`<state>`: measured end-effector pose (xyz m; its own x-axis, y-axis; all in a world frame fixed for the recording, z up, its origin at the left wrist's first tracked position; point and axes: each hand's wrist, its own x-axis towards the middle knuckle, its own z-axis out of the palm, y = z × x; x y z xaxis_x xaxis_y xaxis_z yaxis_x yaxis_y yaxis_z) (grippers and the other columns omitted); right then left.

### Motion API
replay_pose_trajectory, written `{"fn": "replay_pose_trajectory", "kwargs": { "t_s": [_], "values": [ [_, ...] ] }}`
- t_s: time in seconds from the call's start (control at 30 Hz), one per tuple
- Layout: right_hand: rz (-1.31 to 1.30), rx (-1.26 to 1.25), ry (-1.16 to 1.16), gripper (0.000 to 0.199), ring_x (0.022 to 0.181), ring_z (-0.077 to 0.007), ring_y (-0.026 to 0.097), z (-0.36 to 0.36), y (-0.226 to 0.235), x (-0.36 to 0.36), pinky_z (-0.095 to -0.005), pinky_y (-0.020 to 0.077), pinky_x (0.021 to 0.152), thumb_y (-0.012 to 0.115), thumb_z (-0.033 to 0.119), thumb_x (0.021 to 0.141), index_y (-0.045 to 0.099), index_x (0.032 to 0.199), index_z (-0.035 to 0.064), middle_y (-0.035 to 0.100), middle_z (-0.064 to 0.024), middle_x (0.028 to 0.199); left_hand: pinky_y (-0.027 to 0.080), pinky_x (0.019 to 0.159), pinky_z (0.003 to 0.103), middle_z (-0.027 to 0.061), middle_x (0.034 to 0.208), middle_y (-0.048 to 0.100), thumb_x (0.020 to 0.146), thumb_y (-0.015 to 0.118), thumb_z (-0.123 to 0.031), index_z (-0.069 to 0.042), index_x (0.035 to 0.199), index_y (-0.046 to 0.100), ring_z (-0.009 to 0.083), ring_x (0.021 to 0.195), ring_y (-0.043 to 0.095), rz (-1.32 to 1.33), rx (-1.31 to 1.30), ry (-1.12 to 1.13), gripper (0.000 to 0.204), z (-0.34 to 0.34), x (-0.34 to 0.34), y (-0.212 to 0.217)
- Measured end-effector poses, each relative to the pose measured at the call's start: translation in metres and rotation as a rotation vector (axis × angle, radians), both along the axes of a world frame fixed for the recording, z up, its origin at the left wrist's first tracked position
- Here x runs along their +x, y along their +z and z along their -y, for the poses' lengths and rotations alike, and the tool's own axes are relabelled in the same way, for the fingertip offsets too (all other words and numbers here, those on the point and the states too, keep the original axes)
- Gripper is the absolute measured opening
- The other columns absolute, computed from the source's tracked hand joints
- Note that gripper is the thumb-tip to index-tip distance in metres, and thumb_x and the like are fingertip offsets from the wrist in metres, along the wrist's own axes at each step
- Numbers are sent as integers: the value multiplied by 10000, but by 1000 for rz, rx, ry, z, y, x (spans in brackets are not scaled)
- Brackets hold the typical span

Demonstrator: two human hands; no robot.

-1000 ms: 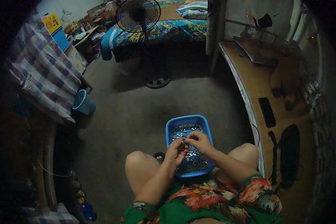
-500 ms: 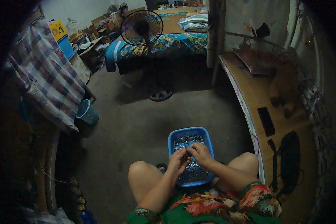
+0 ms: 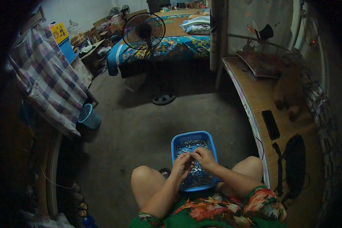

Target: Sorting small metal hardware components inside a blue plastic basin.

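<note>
A blue plastic basket (image 3: 213,149) rests between my knees, and many small, shiny metal-looking pieces (image 3: 197,178) lie spread over its bottom. My left hand (image 3: 181,165) and my right hand (image 3: 204,158) meet above the middle of it. Thumbs and fingertips of both are pinched close together, almost touching. Whatever sits between them is too small and too covered to make out. The left palm is half turned up with its fingers curled. From the right hand, the back faces me.
At my right runs a long wooden bench (image 3: 254,81) with a black phone (image 3: 270,124) and a dark bag (image 3: 295,161). Ahead stands a floor fan (image 3: 144,31) before a bed (image 3: 178,45). A blue waste bin (image 3: 89,117) stands left, beside a checked cloth (image 3: 49,72).
Both hands have shifted only slightly, their fingertips still together over the basket. The view has tilted a little; nothing else has visibly moved.
</note>
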<state>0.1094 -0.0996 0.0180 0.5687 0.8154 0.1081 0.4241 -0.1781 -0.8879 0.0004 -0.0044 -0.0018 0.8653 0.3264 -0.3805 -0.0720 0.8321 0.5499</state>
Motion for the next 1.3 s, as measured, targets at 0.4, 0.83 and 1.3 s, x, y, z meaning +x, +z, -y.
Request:
{"fn": "replay_pose_trajectory", "kwargs": {
  "t_s": [0.4, 0.83, 1.3],
  "values": [
    [277, 79, -13, 153, 675, -299, 517, 1, 10, -5, -382, 407, 569, 554, 182, 770, 518, 742, 35, 513, -122, 722, 428, 504, 197, 22, 705, 549, 842, 510, -247, -60, 838, 546, 107, 600, 513, -7, 29, -16, 190, -1, 1, 4],
    [321, 242, -8, 155, 635, -286, 514, -2, 11, -8, -366, 409, 543, 586, 172, 750, 512, 734, 36, 502, -111, 700, 402, 521, 204, 15, 731, 551, 843, 505, -270, -70, 839, 545, 107, 613, 495, 81, -127, -3, 204, 3, 0, 4],
    [268, 298, -6, 120, 635, -285, 502, -5, 10, -11, -354, 400, 549, 556, 137, 762, 517, 735, 27, 494, -117, 698, 371, 522, 209, 12, 736, 560, 838, 507, -287, -73, 826, 564, 119, 626, 488, 60, -124, 22, 222, 5, -2, 10]
  ]
}}
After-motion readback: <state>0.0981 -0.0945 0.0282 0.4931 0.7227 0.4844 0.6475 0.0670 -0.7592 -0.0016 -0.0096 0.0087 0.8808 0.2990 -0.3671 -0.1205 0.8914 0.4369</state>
